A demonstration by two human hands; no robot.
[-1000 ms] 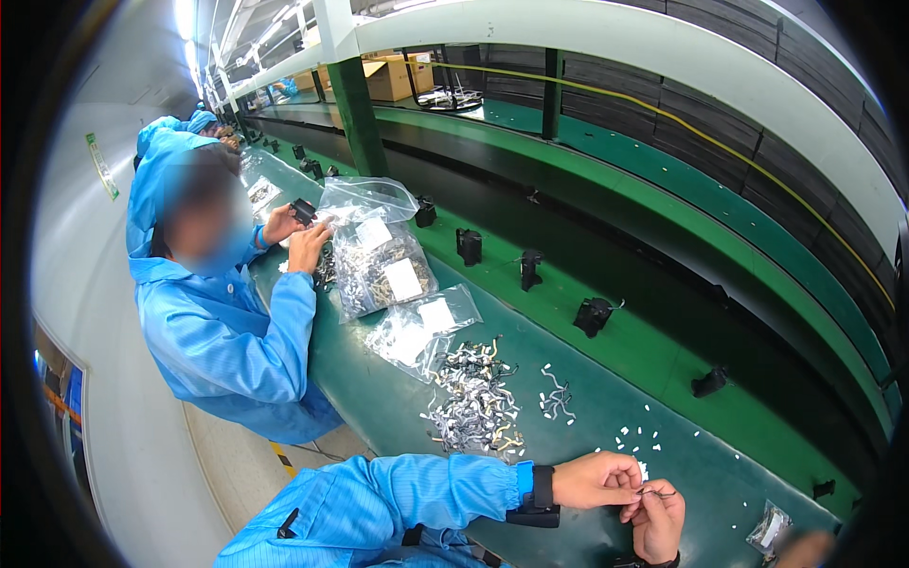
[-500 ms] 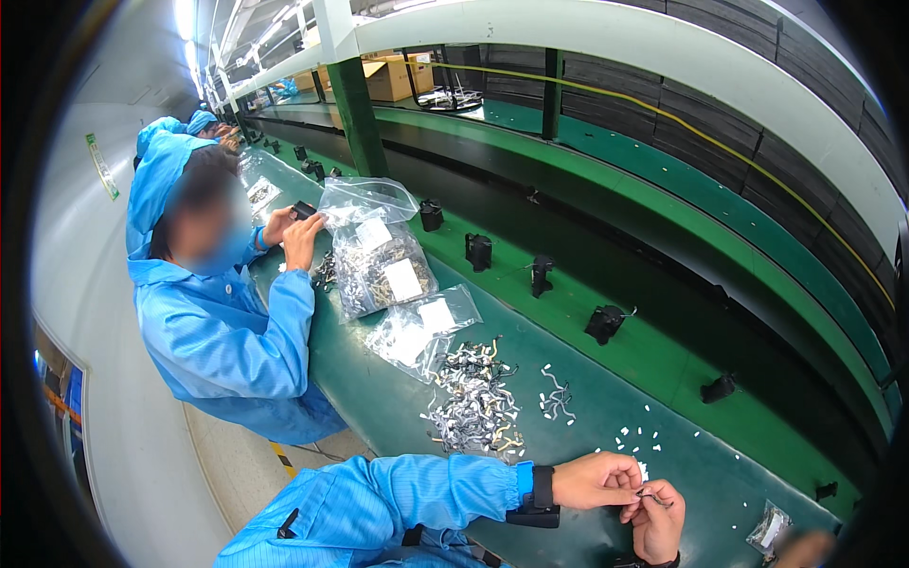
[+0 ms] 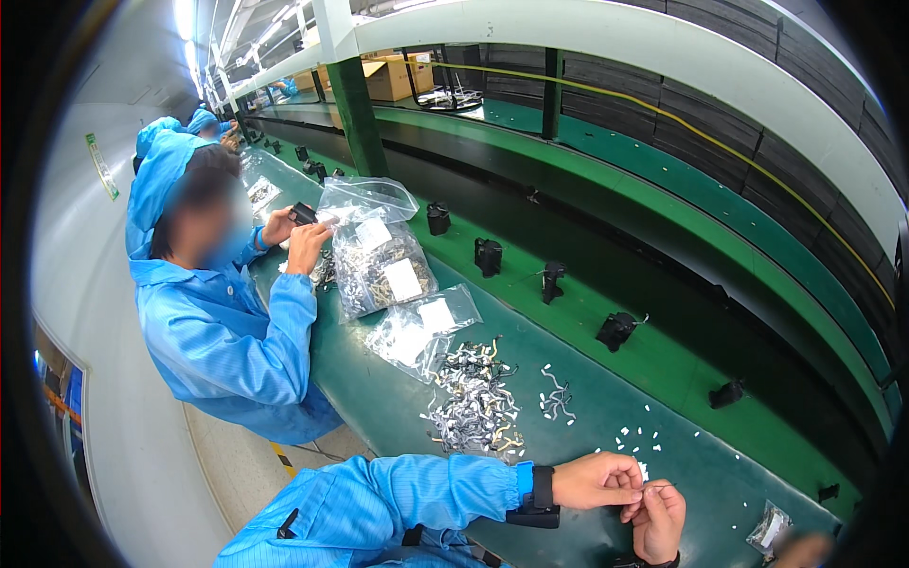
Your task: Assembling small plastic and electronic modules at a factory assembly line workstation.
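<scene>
Near the front edge of the bench my left hand (image 3: pixel 597 481) and my right hand (image 3: pixel 660 525) meet, fingertips together. Between them they pinch a short dark wire lead (image 3: pixel 661 487), mostly covered by the fingers. Just beyond the fingertips lie small white pieces (image 3: pixel 638 432), scattered on the green surface. To the left of my hands sits a heap of short wire leads (image 3: pixel 473 398) in black, white and yellow with white ends. A smaller group of leads (image 3: pixel 557 396) rests apart from it.
Clear bags (image 3: pixel 379 260) of wire leads and a flatter bag (image 3: pixel 421 331) lie farther up the bench (image 3: pixel 587 374). A co-worker (image 3: pixel 222 312) in blue handles a black part (image 3: pixel 303 213). Black parts (image 3: pixel 617 329) stand on the green belt. A small bag (image 3: pixel 769 528) lies at right.
The black parts on the belt have shifted slightly right and nearer. The wire lead between my fingers has turned and shows less. The co-worker's hands have moved a little around the black part.
</scene>
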